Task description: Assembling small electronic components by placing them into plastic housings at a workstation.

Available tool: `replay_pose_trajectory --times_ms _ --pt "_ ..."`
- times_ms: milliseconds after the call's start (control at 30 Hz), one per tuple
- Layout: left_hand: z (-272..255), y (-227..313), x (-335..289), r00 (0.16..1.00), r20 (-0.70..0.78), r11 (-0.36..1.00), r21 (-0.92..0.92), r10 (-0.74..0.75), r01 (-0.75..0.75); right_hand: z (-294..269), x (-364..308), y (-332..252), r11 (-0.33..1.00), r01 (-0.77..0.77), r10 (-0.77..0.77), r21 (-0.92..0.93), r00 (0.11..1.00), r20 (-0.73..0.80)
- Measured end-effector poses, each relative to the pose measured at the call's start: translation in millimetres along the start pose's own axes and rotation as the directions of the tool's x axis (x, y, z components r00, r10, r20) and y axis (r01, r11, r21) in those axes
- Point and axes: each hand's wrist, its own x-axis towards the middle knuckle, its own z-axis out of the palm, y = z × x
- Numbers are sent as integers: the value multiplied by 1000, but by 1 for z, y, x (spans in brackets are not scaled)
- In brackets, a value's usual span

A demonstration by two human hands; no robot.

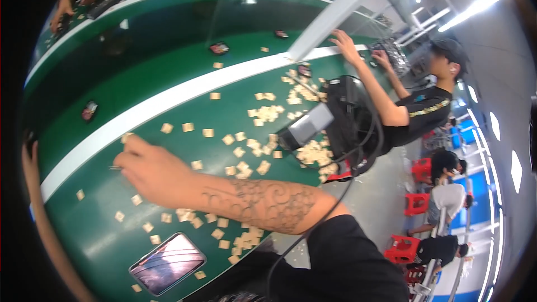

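Note:
My right hand point(144, 169), at the end of a tattooed forearm, reaches over the green work surface point(100, 246) beside its white rail. Its fingers are bent and drawn together. A pale square chip point(127, 137) shows at one fingertip, and a thin light sliver shows at another; what they grip is too small to make out. At the far left rim, a forearm and my left hand point(31, 148) show dark and cut off, fingers unclear. Many pale square chips point(267, 114) lie scattered and heaped around my right forearm. A phone point(169, 263) lies face up nearby.
Beyond the white rail point(168, 98), a green belt carries small dark packages point(219, 48). A black device with a grey block point(310, 126) and a cable stands by the heap. A co-worker point(430, 100) reaches over the rail at right; others sit by red stools point(403, 249).

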Motion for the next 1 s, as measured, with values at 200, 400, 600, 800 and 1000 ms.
replay_pose_trajectory --times_ms 200,400,600,800,1000 --pt "24 299 -131 929 275 894 -434 249 -111 -55 -8 9 991 5 -7 -133 1000 -13" --pt "4 322 -185 764 363 803 -500 534 -324 -61 6 -20 982 -188 191 -34 959 210" --pt "3 318 -181 762 376 804 -510 527 -304 -53 9 -30 979 -26 79 -201 963 257" --pt "8 315 -187 768 307 754 -573 562 -322 -49 7 -43 871 141 27 -470 943 332" --pt "12 321 -193 825 293 799 -533 483 -278 -49 8 -56 767 215 41 -605 924 381"
